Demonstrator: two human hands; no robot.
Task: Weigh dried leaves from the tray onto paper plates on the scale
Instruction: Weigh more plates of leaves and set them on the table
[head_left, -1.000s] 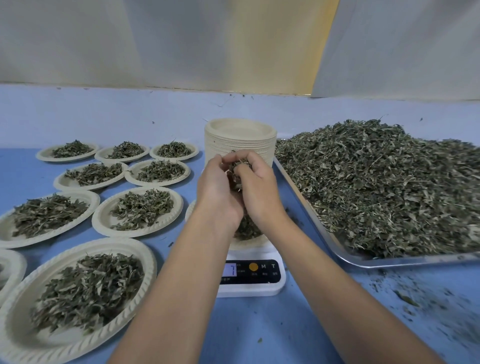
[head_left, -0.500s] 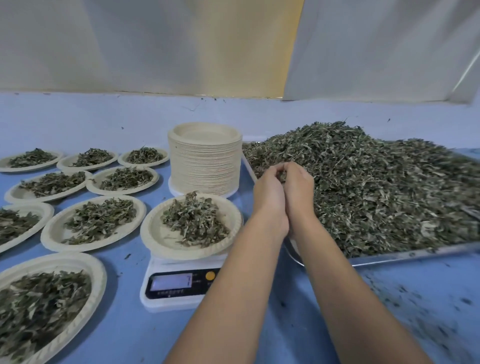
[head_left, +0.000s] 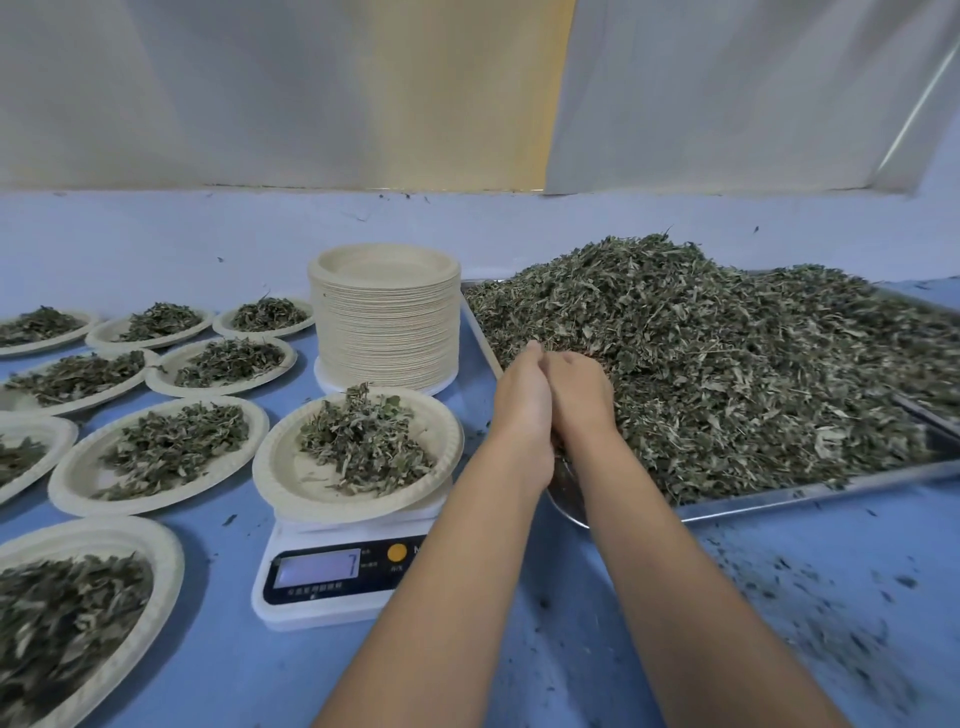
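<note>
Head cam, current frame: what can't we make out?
Head view only.
Fingers of left hand and right hand: hidden behind the hands' backs in the leaf pile; grip unknowable.
Scale panel's right part: covered by the left forearm.
Tray right end: cut off by frame edge.
Left-side plates: cut off; bottom one blurred.

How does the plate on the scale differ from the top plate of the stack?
The plate on the scale holds a heap of dried leaves; the top plate of the stack is empty. The plate on the scale sits alone; the top plate of the stack rests on many others. Both are round, beige paper plates.
</note>
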